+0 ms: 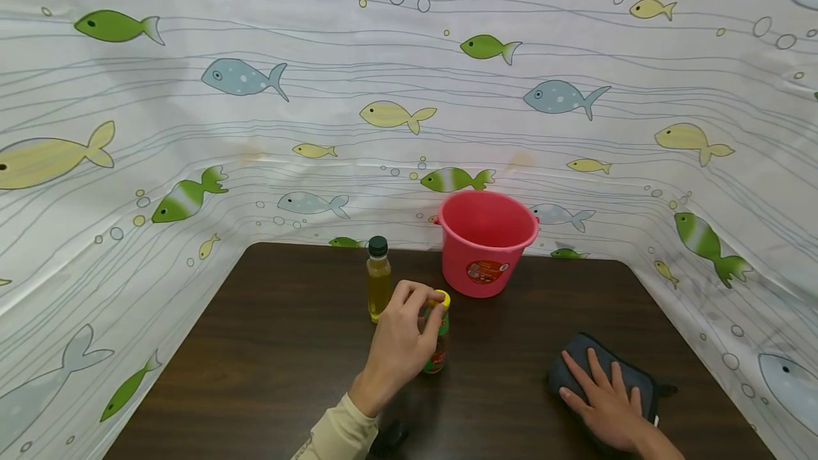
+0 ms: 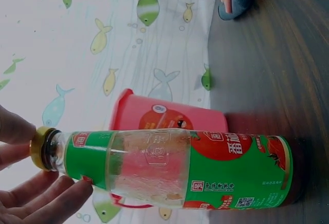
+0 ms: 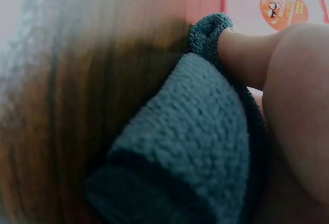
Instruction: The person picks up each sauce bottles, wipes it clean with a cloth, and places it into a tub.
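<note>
A glass tomato sauce bottle (image 2: 149, 167) with a green label and yellow cap stands upright on the dark wooden table. My left hand (image 1: 404, 332) pinches its cap (image 1: 442, 298) from above between thumb and fingers; in the left wrist view, other fingers lie beside the bottle's neck. At the right of the table is a folded blue-grey terry cloth (image 1: 578, 368) with a dark edge. My right hand (image 1: 607, 403) rests flat on it with the fingers spread. In the right wrist view, the thumb (image 3: 247, 54) lies against the cloth's folded edge (image 3: 205, 106).
A bottle of yellow oil (image 1: 379, 282) with a dark green cap stands behind my left hand. Farther back is a pink bucket (image 1: 469, 261) with a red sticker. A fish-patterned white curtain (image 1: 345, 34) surrounds the table (image 1: 255, 346) at the back and sides.
</note>
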A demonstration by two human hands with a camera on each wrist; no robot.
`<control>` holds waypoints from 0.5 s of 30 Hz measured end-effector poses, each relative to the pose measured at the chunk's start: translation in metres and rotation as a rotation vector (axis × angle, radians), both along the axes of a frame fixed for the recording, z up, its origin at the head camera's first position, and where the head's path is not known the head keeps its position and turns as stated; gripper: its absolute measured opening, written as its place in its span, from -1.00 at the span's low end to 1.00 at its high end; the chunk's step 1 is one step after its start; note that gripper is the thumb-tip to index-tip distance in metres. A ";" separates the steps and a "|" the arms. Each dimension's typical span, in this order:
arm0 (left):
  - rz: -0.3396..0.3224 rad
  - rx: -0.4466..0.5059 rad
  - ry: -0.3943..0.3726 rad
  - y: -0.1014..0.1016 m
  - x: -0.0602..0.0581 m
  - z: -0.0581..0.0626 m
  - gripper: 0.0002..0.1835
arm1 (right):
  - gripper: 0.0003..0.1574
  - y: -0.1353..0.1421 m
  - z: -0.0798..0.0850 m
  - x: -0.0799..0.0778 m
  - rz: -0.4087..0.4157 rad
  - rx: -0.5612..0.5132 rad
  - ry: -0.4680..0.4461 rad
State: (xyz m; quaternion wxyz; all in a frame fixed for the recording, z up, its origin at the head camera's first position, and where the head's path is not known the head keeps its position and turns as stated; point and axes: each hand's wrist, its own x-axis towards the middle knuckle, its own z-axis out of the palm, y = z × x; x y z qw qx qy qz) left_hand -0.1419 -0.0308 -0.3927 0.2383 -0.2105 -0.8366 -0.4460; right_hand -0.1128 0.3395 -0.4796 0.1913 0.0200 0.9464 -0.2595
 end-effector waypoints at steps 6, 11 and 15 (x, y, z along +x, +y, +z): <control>-0.009 0.002 0.007 0.000 -0.001 0.001 -0.86 | 0.08 -0.001 0.004 -0.002 0.015 0.048 0.024; 0.000 -0.024 0.024 0.000 -0.001 0.000 -0.77 | 0.04 -0.003 0.021 -0.011 0.054 0.092 0.145; 0.012 -0.063 0.034 0.001 -0.001 -0.002 -0.70 | 0.00 -0.006 0.043 -0.023 0.069 0.080 0.303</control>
